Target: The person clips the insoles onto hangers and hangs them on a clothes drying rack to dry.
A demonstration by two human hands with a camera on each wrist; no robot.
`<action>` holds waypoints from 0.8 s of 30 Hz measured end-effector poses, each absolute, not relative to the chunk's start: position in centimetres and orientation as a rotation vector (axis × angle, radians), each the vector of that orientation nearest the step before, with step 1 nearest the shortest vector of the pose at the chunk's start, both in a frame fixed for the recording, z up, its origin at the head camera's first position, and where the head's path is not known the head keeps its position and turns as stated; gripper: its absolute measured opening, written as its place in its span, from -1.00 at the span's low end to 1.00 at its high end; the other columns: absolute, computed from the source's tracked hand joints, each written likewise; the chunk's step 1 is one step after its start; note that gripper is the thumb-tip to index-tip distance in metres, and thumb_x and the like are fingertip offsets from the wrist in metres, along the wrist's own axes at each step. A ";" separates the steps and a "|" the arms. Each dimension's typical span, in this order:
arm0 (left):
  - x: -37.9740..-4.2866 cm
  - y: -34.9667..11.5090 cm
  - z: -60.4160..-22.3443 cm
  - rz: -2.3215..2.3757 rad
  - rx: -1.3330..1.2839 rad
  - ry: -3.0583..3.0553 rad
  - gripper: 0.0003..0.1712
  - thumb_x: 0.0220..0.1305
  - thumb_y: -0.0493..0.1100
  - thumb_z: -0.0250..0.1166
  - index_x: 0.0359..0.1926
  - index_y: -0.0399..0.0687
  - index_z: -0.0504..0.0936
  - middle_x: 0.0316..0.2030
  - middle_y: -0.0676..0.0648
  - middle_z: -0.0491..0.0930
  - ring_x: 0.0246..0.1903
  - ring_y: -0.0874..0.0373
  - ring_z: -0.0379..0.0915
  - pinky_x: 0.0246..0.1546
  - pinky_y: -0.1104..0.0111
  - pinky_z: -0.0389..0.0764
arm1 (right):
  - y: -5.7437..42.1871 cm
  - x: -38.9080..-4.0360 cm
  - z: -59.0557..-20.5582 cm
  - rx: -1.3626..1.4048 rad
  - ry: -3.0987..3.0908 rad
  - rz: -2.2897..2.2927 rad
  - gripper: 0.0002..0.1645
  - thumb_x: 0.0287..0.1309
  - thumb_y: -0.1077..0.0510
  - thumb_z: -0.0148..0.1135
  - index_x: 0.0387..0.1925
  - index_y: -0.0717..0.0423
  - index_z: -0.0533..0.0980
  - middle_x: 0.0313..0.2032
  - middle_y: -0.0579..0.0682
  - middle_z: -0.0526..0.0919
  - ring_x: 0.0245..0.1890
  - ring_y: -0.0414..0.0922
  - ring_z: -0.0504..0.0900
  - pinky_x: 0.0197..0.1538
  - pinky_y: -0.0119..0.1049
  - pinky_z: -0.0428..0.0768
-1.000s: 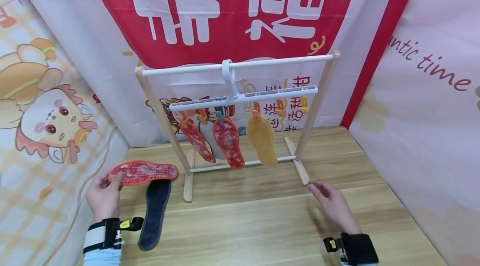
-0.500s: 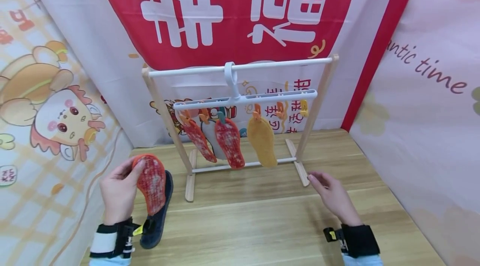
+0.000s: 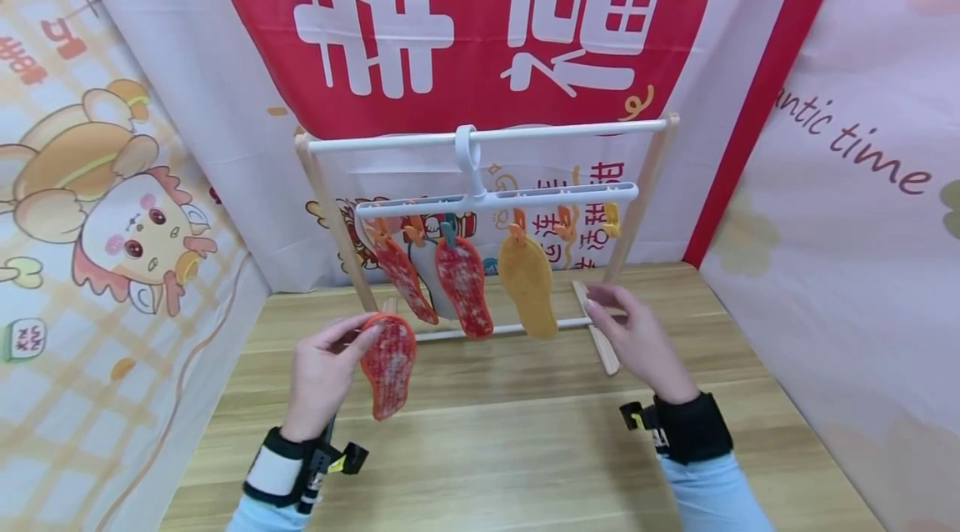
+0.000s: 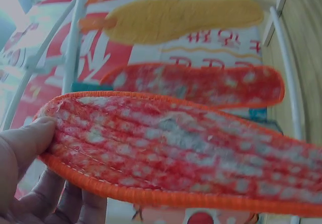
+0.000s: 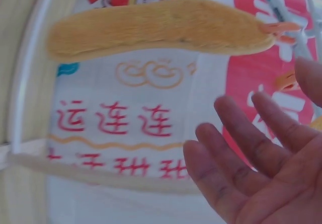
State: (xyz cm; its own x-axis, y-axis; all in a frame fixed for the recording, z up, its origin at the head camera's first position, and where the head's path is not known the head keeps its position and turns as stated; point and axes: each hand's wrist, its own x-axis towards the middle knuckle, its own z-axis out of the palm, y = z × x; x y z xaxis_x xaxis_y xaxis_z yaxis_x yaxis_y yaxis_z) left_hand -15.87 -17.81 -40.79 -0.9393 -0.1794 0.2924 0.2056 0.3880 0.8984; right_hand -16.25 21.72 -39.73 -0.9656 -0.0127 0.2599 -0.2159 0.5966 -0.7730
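My left hand point(image 3: 322, 373) pinches a red-and-white insole point(image 3: 390, 369) with orange edging by its wide end, thumb on top. It stands in front of the rack, the narrow end pointing down. In the left wrist view the same insole point(image 4: 176, 148) fills the foreground. My right hand point(image 3: 637, 340) is at the rack's right leg, fingers spread and holding nothing in the right wrist view. From the white clip hanger point(image 3: 495, 198) hang a yellow insole point(image 3: 527, 286), a red insole point(image 3: 463, 286), another red one point(image 3: 405, 278) and a partly hidden grey one point(image 3: 437, 286).
The hanger hooks over the top bar point(image 3: 570, 132) of a wood-and-white rack standing on the wooden table point(image 3: 510, 449). An orange clip point(image 3: 564, 219) and a yellow clip point(image 3: 611, 219) dangle at the hanger's right end. Printed cloth point(image 3: 817, 232) encloses the table. My left forearm largely hides a dark insole.
My left hand has lifted the red insole off to the right, turning it from lying sideways to hanging down. My right hand has moved up and slightly left toward the rack.
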 end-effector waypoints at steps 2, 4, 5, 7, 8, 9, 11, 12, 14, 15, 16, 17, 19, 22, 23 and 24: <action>-16.0 -16.9 -40.8 -1.585 -0.055 -2.337 -0.55 0.08 0.14 0.38 -0.10 -0.04 0.76 -0.24 -0.10 0.74 -0.40 0.42 0.59 -0.40 0.47 0.63 | 21.1 -16.8 -38.6 0.219 -2.566 1.295 -0.31 0.29 -0.16 0.07 0.27 0.22 0.42 0.15 0.17 0.60 0.18 0.10 0.56 0.11 -0.06 0.58; -16.2 -16.1 -40.9 -1.602 -0.095 -2.344 -0.56 0.06 0.16 0.39 -0.13 -0.01 0.76 -0.30 -0.07 0.75 -0.42 0.39 0.60 -0.43 0.44 0.63 | 20.6 -17.4 -37.5 0.240 -2.544 1.286 -0.26 0.28 -0.18 0.07 0.32 0.22 0.38 0.17 0.19 0.58 0.21 0.10 0.54 0.11 -0.07 0.58; -16.3 -15.7 -41.0 -1.610 -0.121 -2.345 -0.57 0.06 0.16 0.39 -0.15 0.00 0.76 -0.32 -0.05 0.75 -0.43 0.37 0.60 -0.45 0.42 0.63 | 20.4 -17.6 -37.1 0.246 -2.542 1.281 -0.22 0.27 -0.21 0.07 0.35 0.20 0.35 0.19 0.19 0.57 0.23 0.10 0.53 0.12 -0.08 0.58; -16.5 -15.0 -41.3 -1.626 -0.175 -2.335 -0.60 0.06 0.14 0.39 -0.17 0.01 0.75 -0.34 -0.02 0.74 -0.44 0.34 0.61 -0.46 0.40 0.63 | 20.0 -18.0 -36.3 0.256 -2.545 1.272 -0.14 0.24 -0.26 0.05 0.41 0.17 0.29 0.24 0.18 0.53 0.27 0.08 0.50 0.13 -0.11 0.58; -16.6 -14.6 -41.4 -1.637 -0.191 -2.331 -0.61 0.06 0.14 0.39 -0.18 0.02 0.75 -0.35 -0.01 0.74 -0.45 0.33 0.60 -0.48 0.40 0.63 | 19.9 -18.2 -35.9 0.257 -2.554 1.266 -0.11 0.24 -0.28 0.04 0.43 0.16 0.26 0.27 0.17 0.51 0.29 0.07 0.48 0.14 -0.12 0.57; -16.7 -14.2 -41.4 -1.654 -0.203 -2.330 -0.61 0.06 0.14 0.40 -0.18 0.03 0.76 -0.36 -0.01 0.73 -0.45 0.32 0.60 -0.48 0.39 0.62 | 19.7 -18.4 -35.6 0.258 -2.562 1.257 -0.10 0.23 -0.29 0.03 0.45 0.13 0.22 0.28 0.17 0.50 0.31 0.07 0.46 0.16 -0.12 0.55; -16.9 -13.5 -41.4 -1.686 -0.217 -2.335 -0.61 0.05 0.14 0.40 -0.18 0.02 0.76 -0.36 -0.02 0.73 -0.45 0.30 0.59 -0.49 0.40 0.61 | 19.4 -18.8 -35.1 0.264 -2.570 1.263 -0.07 0.24 -0.28 0.04 0.49 0.10 0.15 0.32 0.15 0.45 0.34 0.06 0.43 0.19 -0.12 0.53; -17.0 -13.1 -41.5 -1.697 -0.221 -2.339 -0.60 0.04 0.14 0.40 -0.19 0.01 0.77 -0.36 -0.02 0.72 -0.45 0.30 0.58 -0.50 0.41 0.60 | 19.3 -19.0 -34.8 0.268 -2.573 1.266 -0.07 0.24 -0.27 0.04 0.51 0.05 0.10 0.34 0.14 0.42 0.35 0.07 0.42 0.21 -0.12 0.51; -17.2 -12.4 -41.4 -1.715 -0.230 -2.348 -0.60 0.04 0.14 0.40 -0.19 0.00 0.77 -0.36 -0.03 0.72 -0.46 0.31 0.56 -0.50 0.43 0.58 | 19.0 -19.4 -34.4 0.264 -2.583 1.273 -0.05 0.23 -0.28 0.05 0.54 -0.08 0.02 0.39 0.11 0.37 0.39 0.05 0.37 0.24 -0.10 0.48; -17.3 -12.0 -41.4 -1.727 -0.240 -2.349 -0.61 0.05 0.13 0.40 -0.19 -0.01 0.77 -0.36 -0.03 0.72 -0.45 0.30 0.55 -0.50 0.43 0.57 | 18.9 -19.6 -34.2 0.265 -2.586 1.283 -0.04 0.22 -0.29 0.04 0.55 -0.13 -0.02 0.41 0.09 0.34 0.40 0.04 0.35 0.25 -0.09 0.47; -17.4 -11.7 -41.4 -1.732 -0.249 -2.352 -0.61 0.06 0.12 0.40 -0.19 -0.01 0.77 -0.35 -0.03 0.72 -0.45 0.30 0.55 -0.49 0.43 0.57 | 18.7 -19.8 -34.1 0.266 -2.588 1.298 -0.03 0.21 -0.31 0.04 0.55 -0.18 -0.04 0.43 0.07 0.30 0.42 0.03 0.32 0.27 -0.08 0.46; -17.5 -11.3 -41.4 -1.740 -0.263 -2.352 -0.62 0.08 0.10 0.39 -0.18 -0.02 0.77 -0.35 -0.03 0.72 -0.44 0.29 0.55 -0.48 0.43 0.57 | 18.6 -20.0 -33.9 0.264 -2.591 1.311 -0.02 0.20 -0.33 0.04 0.55 -0.23 -0.06 0.45 0.06 0.27 0.44 0.02 0.30 0.28 -0.06 0.44; -17.6 -10.7 -41.3 -1.754 -0.284 -2.358 -0.65 0.11 0.07 0.38 -0.17 -0.02 0.77 -0.32 -0.03 0.73 -0.42 0.29 0.56 -0.46 0.44 0.58 | 18.4 -20.2 -33.6 0.263 -2.598 1.331 0.02 0.16 -0.38 0.02 0.56 -0.22 -0.06 0.47 0.05 0.22 0.47 0.01 0.24 0.31 -0.03 0.41; -17.8 -9.8 -41.1 -1.762 -0.315 -2.369 -0.69 0.15 0.01 0.36 -0.14 -0.02 0.76 -0.30 -0.02 0.74 -0.39 0.29 0.57 -0.43 0.45 0.60 | 18.0 -20.6 -33.2 0.270 -2.593 1.387 0.08 0.13 -0.42 0.03 0.55 -0.10 -0.04 0.47 0.09 0.22 0.48 0.03 0.21 0.34 0.01 0.35; -17.9 -9.5 -41.0 -1.762 -0.325 -2.373 -0.70 0.16 0.00 0.35 -0.14 -0.02 0.76 -0.29 -0.02 0.74 -0.39 0.28 0.58 -0.42 0.45 0.60 | 17.9 -20.7 -33.0 0.276 -2.587 1.407 0.09 0.13 -0.41 0.03 0.55 -0.06 -0.03 0.46 0.10 0.22 0.48 0.05 0.20 0.36 0.02 0.33; -18.0 -9.3 -40.8 -1.758 -0.334 -2.381 -0.71 0.17 -0.01 0.35 -0.13 -0.02 0.76 -0.29 -0.02 0.74 -0.39 0.28 0.58 -0.42 0.45 0.60 | 17.8 -20.8 -32.9 0.280 -2.580 1.424 0.08 0.13 -0.41 0.03 0.54 -0.03 -0.01 0.46 0.11 0.22 0.48 0.05 0.20 0.37 0.02 0.31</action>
State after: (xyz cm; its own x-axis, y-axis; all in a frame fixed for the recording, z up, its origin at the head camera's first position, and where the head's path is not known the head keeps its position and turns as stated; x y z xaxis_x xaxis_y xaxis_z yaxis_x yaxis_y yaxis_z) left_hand -17.99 -9.28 -40.85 -0.9617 0.0817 0.2616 0.2740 0.2829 0.9192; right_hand -20.80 17.83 -32.88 -0.9658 -0.0762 0.2478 -0.2503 0.5232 -0.8146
